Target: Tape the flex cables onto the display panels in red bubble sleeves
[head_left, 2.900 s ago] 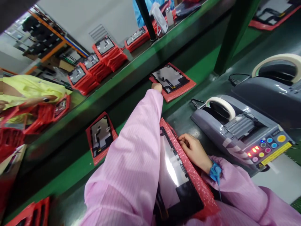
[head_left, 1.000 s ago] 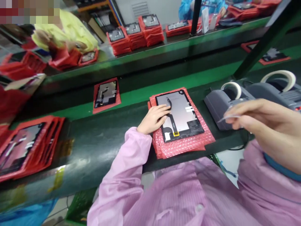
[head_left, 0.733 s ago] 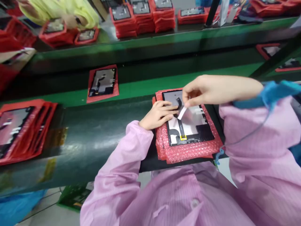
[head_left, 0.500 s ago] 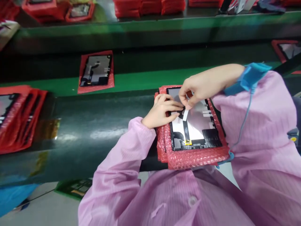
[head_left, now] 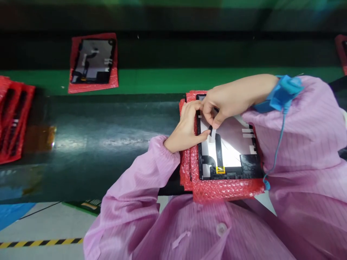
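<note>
A flat display panel (head_left: 230, 144) lies back side up on red bubble-wrap bags (head_left: 227, 189) in front of me. On it is a black ribbon cable (head_left: 218, 151) with a yellow end. My right hand (head_left: 225, 101) pinches a small white strip of tape (head_left: 213, 135) above the cable's upper part. My left hand (head_left: 187, 126) rests on the panel's left edge, thumb and fingers apart, the thumb tip beside the strip. Fingers of both hands meet or overlap near the panel's top, and the area beneath them is hidden. A blue wrist strap (head_left: 282, 94) circles my right wrist.
Another panel (head_left: 94, 59) lies on a red bag on the green strip (head_left: 154, 80) at the back left. Several red bags (head_left: 13, 122) stand stacked at the far left of the dark work surface (head_left: 108, 126). The strap's blue cord (head_left: 280, 141) hangs along my right sleeve.
My head view has tilted down. My left fingers have drawn up from lying flat, the thumb now at the tape. The tape's lower end has come down against the cable area.
</note>
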A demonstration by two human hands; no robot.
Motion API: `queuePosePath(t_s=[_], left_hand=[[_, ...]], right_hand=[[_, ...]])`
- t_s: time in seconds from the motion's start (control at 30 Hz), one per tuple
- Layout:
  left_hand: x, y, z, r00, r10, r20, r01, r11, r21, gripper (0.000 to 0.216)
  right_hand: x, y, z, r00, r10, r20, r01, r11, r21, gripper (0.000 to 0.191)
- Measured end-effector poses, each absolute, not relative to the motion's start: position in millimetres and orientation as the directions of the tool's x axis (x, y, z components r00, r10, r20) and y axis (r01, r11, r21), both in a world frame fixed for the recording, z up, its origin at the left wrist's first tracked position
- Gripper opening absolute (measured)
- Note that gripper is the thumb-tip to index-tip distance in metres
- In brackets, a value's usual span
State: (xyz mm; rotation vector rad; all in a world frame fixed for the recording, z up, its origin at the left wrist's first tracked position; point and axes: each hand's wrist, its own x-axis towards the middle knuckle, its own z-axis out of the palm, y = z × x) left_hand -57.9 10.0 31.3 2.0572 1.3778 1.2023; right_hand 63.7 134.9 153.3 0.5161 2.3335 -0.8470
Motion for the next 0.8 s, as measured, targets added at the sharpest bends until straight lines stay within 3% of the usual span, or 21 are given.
queuePosePath(t_s=[0.1,0.3,0.47,0.6,0.73,0.8], left_hand=[[-58,10,30,0.132,0.879,0.458,0.553,-0.449,0.702,0.06],[-57,10,28,0.115,0.884,0.453,0.546,-0.437,0.714,0.065],[-57,9,29,0.118,0.893,0.435,0.567,-0.42,0.709,0.066],[-57,9,28,0.12,0.895,0.429,0.57,-0.416,0.709,0.068],[-59,9,27,0.133,0.889,0.438,0.574,-0.429,0.698,0.069],[-59,10,27,0.131,0.892,0.433,0.583,-0.423,0.693,0.068]], right_hand=[[58,135,147,-0.769,0.126,-0.627,0.485,0.754,-0.443,0.004],[51,131,145,-0.728,0.192,-0.658,0.588,0.669,-0.455,0.012],[56,134,137,-0.761,0.253,-0.597,0.638,0.46,-0.618,0.017],[61,140,125,-0.789,0.199,-0.581,0.565,0.607,-0.559,0.016],[62,141,118,-0.788,0.383,-0.483,0.614,0.414,-0.673,0.019],[60,138,122,-0.788,0.377,-0.486,0.615,0.441,-0.654,0.019]])
